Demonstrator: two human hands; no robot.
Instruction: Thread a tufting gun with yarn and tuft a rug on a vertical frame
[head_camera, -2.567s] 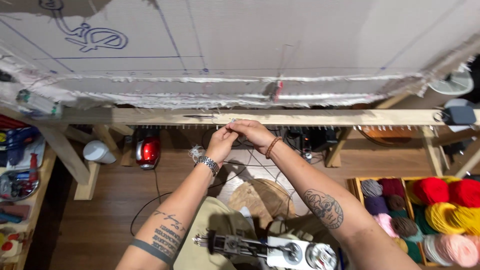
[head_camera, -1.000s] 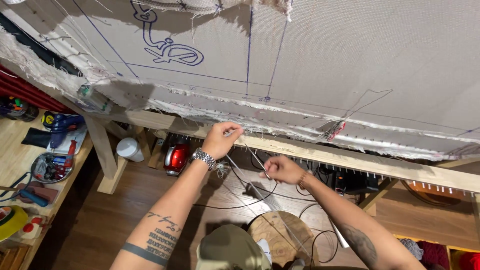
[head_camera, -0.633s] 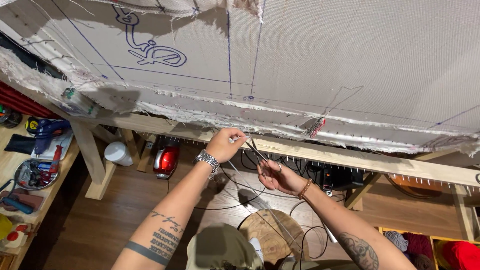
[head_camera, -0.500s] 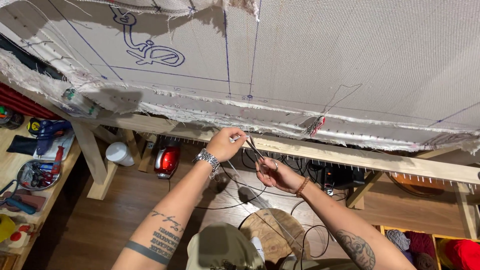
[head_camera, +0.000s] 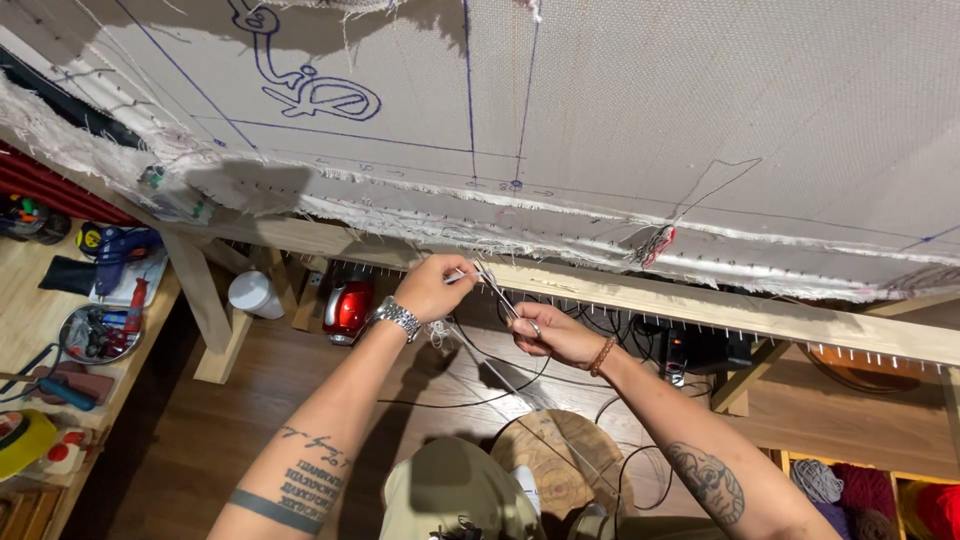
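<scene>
Near: I look down past my own knee (head_camera: 455, 490) and a round wood stool (head_camera: 555, 455) on the plank floor, cables looping around both.
Left hand: my left hand (head_camera: 432, 288), a metal watch (head_camera: 396, 317) on the wrist, is closed in a pinch on a pale thread (head_camera: 462, 275) just under the frame rail.
Right hand: my right hand (head_camera: 550, 333) is closed around the handles of small scissors (head_camera: 500, 296), blades angled up toward the pinched thread.
Step in hand: I judge this to be trimming a loose strand at the cloth's lower edge; the next move calls for keeping the strand taut and the blades clear of the weave.
Far: the stretched cloth (head_camera: 640, 110), marked with blue lines, hangs on the wooden frame rail (head_camera: 700, 305); its frayed edge sits on a row of pins.
Hard to make out: whether the blades are apart or touching the thread I cannot tell; yarn (head_camera: 900, 495) at right is cut off.
</scene>
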